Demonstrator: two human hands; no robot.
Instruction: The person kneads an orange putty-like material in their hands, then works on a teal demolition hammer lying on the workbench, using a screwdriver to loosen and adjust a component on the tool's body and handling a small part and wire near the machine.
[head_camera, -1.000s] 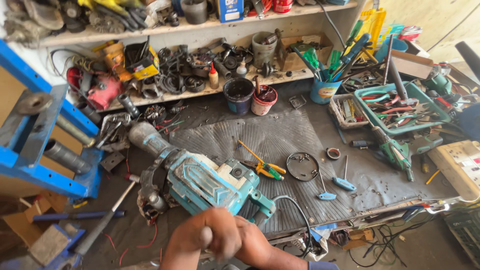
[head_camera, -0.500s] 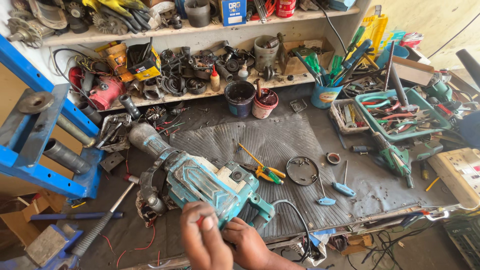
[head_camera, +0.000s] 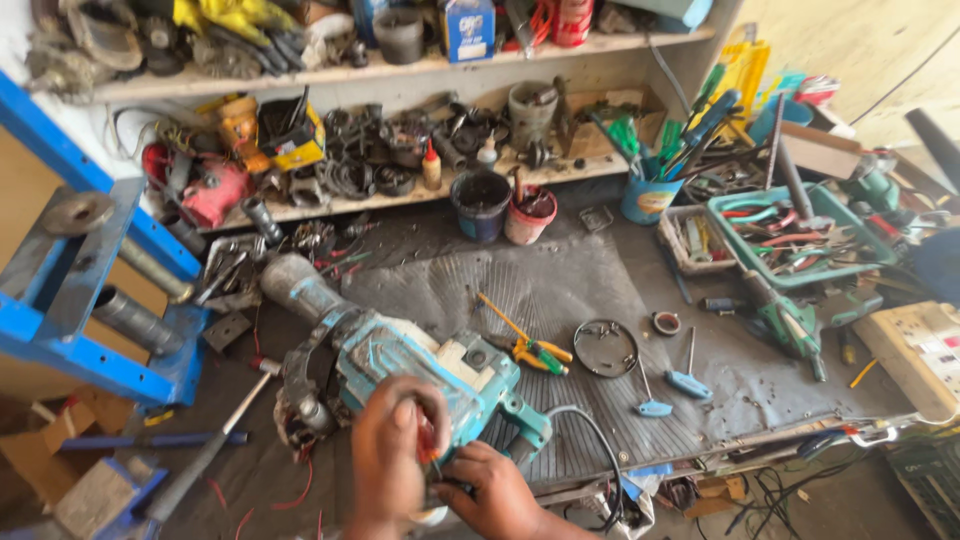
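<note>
The teal demolition hammer (head_camera: 420, 365) lies on its side on the worktop (head_camera: 600, 290), nose toward the shelf. Both hands pinch a small red part at its housing: left hand (head_camera: 392, 450) curled over it, right hand (head_camera: 492, 490) gripping from below. Best to steady the body and keep the fingertips close. Compared with half a second ago, both hands sit further up on the tool
</note>
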